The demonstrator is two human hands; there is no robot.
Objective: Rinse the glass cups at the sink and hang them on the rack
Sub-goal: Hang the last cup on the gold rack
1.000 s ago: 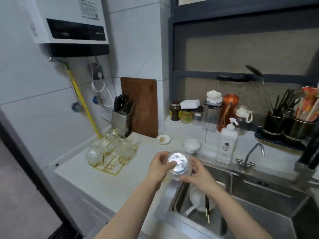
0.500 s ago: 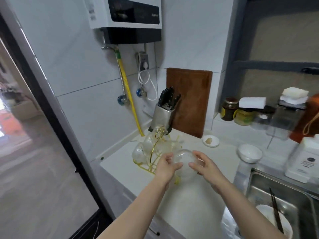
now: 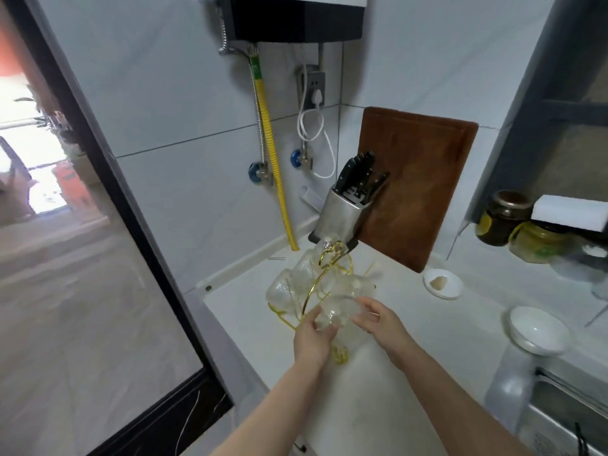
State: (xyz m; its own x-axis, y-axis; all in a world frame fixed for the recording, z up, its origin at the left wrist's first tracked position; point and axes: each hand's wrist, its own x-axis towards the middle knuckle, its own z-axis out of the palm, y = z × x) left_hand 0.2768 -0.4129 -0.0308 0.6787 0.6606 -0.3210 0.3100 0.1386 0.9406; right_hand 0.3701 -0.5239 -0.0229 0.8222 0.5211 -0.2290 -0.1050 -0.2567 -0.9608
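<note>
Now at the counter: the person holds one glass cup (image 3: 339, 313) between both hands, directly over the near edge of the gold wire rack (image 3: 329, 274). Left hand (image 3: 312, 337) grips the cup from the left, thumb and fingers curled round its wall. Right hand (image 3: 378, 324) steadies it from the right, fingers curved lightly against the glass; whether they fully wrap it cannot be told, as the clear glass blurs the outline.

Rack stands on the white counter (image 3: 427, 373) in front of the knife block (image 3: 345, 212) and the wooden cutting board (image 3: 414, 185). Several other glass cups (image 3: 289, 284) already hang on it, tilted mouth-down on the left side.

Handling, as a judgement: the cup is rigid, thin-walled and breakable, probably light, and likely wet from the rinse, so slippery in the palm. A knock against the wire or a neighbouring cup could chip it (the rack looks crowded on that side). Best hold is round the body, not the rim, with the second hand guiding until a wire arm takes the weight. Which prong is free cannot be made out here.

Sink (image 3: 566, 419) corner shows at lower right, well apart from the rack. A white bowl (image 3: 539, 330) and a small dish (image 3: 442, 284) sit on the counter between.
</note>
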